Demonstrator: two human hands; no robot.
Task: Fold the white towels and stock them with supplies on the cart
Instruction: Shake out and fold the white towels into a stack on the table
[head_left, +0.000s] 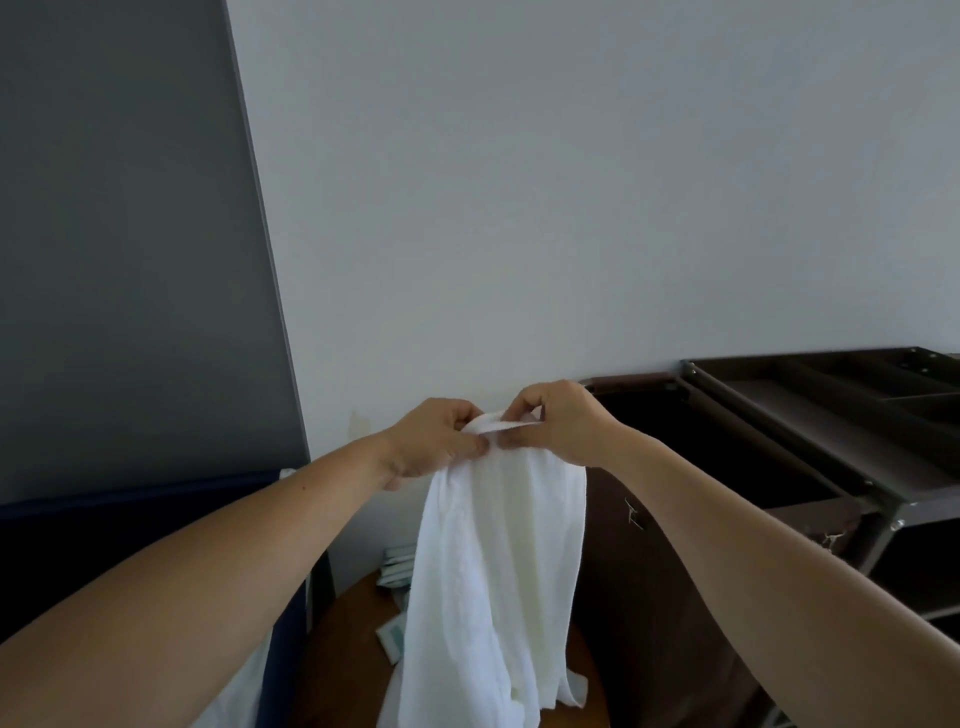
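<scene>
You have the white terry-cloth towel (498, 571) hanging in mid-air in front of the pale wall (571, 182), with your left hand (436, 441) and right hand (558, 421) side by side and almost touching, each pinching the bunched top edge between thumb and curled fingers. It looks light, soft and completely limp, so it should not slip but it will hold no shape of its own; the lower part hangs in loose uneven folds, with a ragged corner down at five o'clock from your grip. To square it, you would do best to slide your hands apart along that top hem to the two corners, because a hold in the middle lets both sides droop and twist. Open room is good at twelve o'clock and out to nine. At three o'clock the dark brown metal cart (779, 431) stands near, its hard rail and divided top tray just beyond your right forearm, and its brown fabric laundry bag (665, 597) hangs right behind the towel, where a swinging hem could catch. At six o'clock lies a round wooden surface (353, 639) carrying small pale packets (397, 569), partly hidden by the cloth; the towel's tail could sweep them. At eight o'clock a dark blue fabric bin (130, 519) crowds your left elbow.
</scene>
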